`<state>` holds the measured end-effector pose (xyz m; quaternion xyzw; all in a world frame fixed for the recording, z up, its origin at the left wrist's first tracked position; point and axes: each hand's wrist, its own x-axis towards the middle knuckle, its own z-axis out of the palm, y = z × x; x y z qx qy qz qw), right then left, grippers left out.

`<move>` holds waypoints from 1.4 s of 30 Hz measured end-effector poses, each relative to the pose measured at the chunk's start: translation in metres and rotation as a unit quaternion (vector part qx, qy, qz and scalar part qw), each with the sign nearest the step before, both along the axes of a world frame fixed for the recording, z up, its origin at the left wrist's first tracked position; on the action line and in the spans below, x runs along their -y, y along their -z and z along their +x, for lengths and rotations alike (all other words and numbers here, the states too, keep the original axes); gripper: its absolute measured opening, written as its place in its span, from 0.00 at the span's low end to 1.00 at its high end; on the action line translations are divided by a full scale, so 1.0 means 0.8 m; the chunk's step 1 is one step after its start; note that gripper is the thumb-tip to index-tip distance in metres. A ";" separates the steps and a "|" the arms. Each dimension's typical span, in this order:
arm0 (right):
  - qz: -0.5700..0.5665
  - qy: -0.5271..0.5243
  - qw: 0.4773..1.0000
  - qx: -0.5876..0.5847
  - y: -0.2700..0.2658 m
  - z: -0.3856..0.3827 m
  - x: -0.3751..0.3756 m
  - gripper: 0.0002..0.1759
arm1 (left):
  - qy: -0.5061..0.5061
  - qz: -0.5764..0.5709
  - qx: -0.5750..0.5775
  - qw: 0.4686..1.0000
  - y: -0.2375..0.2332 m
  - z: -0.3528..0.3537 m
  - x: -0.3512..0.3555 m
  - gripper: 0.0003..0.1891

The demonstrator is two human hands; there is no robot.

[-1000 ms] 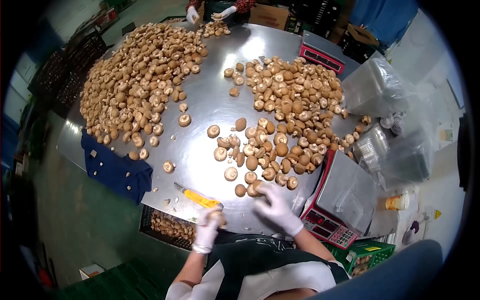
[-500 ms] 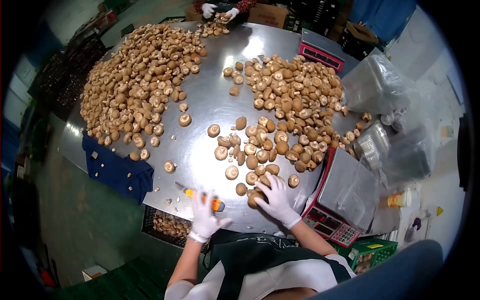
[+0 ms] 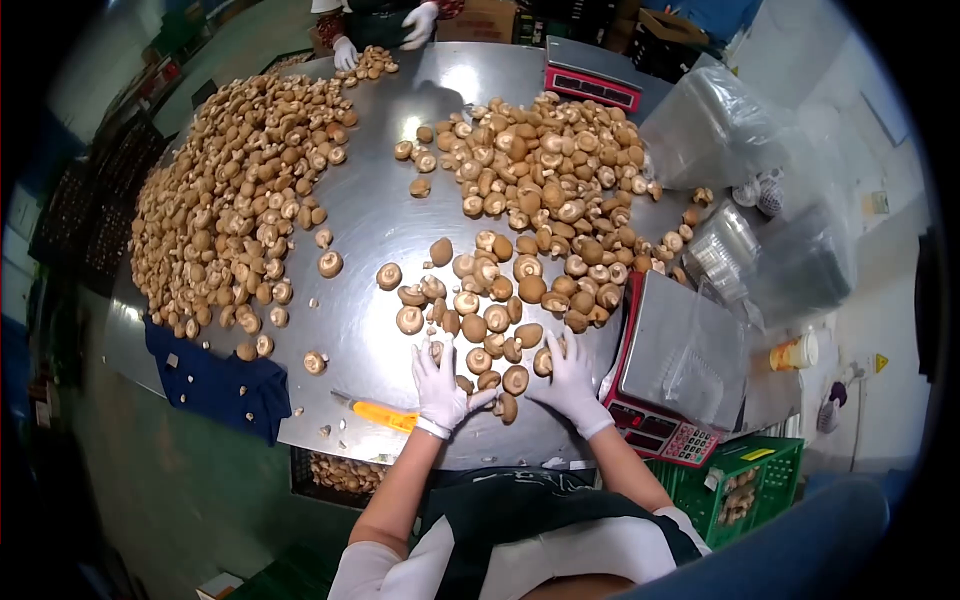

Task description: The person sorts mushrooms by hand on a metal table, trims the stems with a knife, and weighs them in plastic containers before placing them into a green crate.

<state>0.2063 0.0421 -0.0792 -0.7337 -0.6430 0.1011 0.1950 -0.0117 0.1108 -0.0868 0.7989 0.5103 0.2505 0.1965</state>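
Note:
My left hand (image 3: 440, 388), in a white glove, rests at the left edge of a small group of mushrooms (image 3: 487, 367), its fingers spread. On the group's right side is my right hand (image 3: 570, 383), also gloved, fingers apart, with a mushroom (image 3: 543, 362) at its fingertips. Neither hand is closed around anything. A yellow-orange knife (image 3: 385, 414) lies on the metal table (image 3: 370, 345), just left of my left wrist. More mushrooms (image 3: 540, 170) are heaped beyond my hands.
A big mushroom pile (image 3: 235, 190) covers the left side, near a dark blue cloth (image 3: 218, 380). At right stand a red scale (image 3: 670, 365), plastic bags (image 3: 705, 120) and a green crate (image 3: 745, 485). A co-worker's gloved hands (image 3: 420, 24) are across the table.
My left hand has moved from above the knife to the mushrooms. My right hand has shifted right, off the mushrooms it covered. The camera view has shifted, and the co-worker's hands are farther apart.

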 end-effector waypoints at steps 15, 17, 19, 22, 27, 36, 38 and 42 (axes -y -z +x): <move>-0.001 -0.182 0.982 0.053 -0.018 -0.018 -0.071 0.39 | 0.058 0.028 -0.078 0.995 -0.006 0.033 -0.006 0.37; 0.068 -0.169 0.982 0.050 -0.008 -0.017 -0.063 0.34 | 0.066 0.020 -0.083 0.994 -0.003 0.027 -0.006 0.34; 0.095 -0.155 0.983 0.026 -0.001 -0.017 -0.053 0.33 | 0.062 0.030 -0.091 0.993 -0.001 0.022 -0.002 0.29; 0.129 -0.126 0.984 0.004 -0.002 -0.018 -0.048 0.30 | 0.060 0.018 -0.089 0.994 -0.002 0.017 0.001 0.29; 0.103 0.059 0.835 -0.538 -0.018 -0.022 -0.048 0.35 | 0.058 0.066 -0.054 0.995 0.006 0.014 -0.006 0.28; 0.155 -0.048 0.569 -0.806 -0.158 0.084 0.068 0.48 | 0.077 0.052 -0.001 0.996 0.001 0.018 -0.006 0.25; 0.229 0.046 0.729 -0.643 -0.189 0.124 0.106 0.49 | 0.076 0.043 0.021 0.996 0.004 0.017 -0.009 0.28; 0.212 0.251 0.897 -0.295 -0.181 0.184 0.156 0.44 | 0.036 -0.021 0.223 0.974 0.009 0.013 -0.022 0.30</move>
